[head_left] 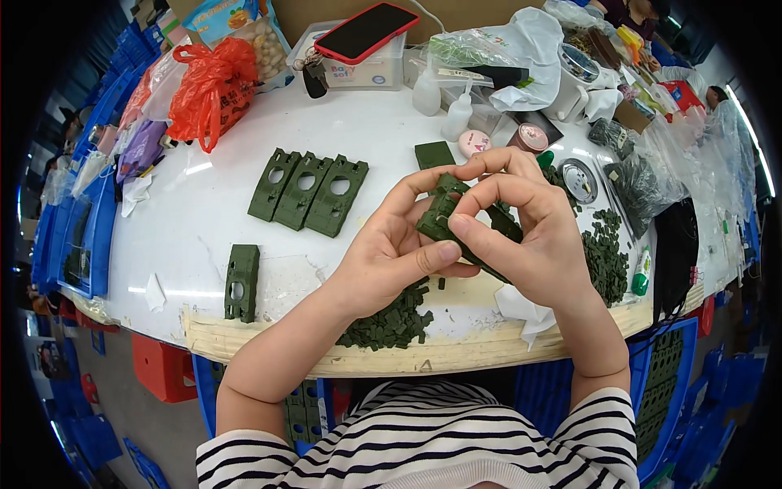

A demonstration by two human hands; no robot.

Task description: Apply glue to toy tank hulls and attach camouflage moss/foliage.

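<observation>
A dark green plastic model tank hull piece (437,218) is held tilted above the table between both hands. My left hand (389,251) grips its left end, the thumb along the near side. My right hand (533,232) has its fingers curled over the top and right, thumb pressed on the piece. Any small part between the right fingertips is hidden. Beneath my hands lies a pile of small green plastic parts (389,319). Three similar hull pieces (306,194) with round holes stand side by side to the left, and a single hull piece (242,283) lies nearer the front edge.
Another heap of small green parts (604,259) is on the right, beside a glue bottle (642,273). Squeeze bottles (458,112) stand behind my hands. Farther back are a phone (366,33) on a plastic box and a red bag (213,90). A wooden strip (448,352) edges the table.
</observation>
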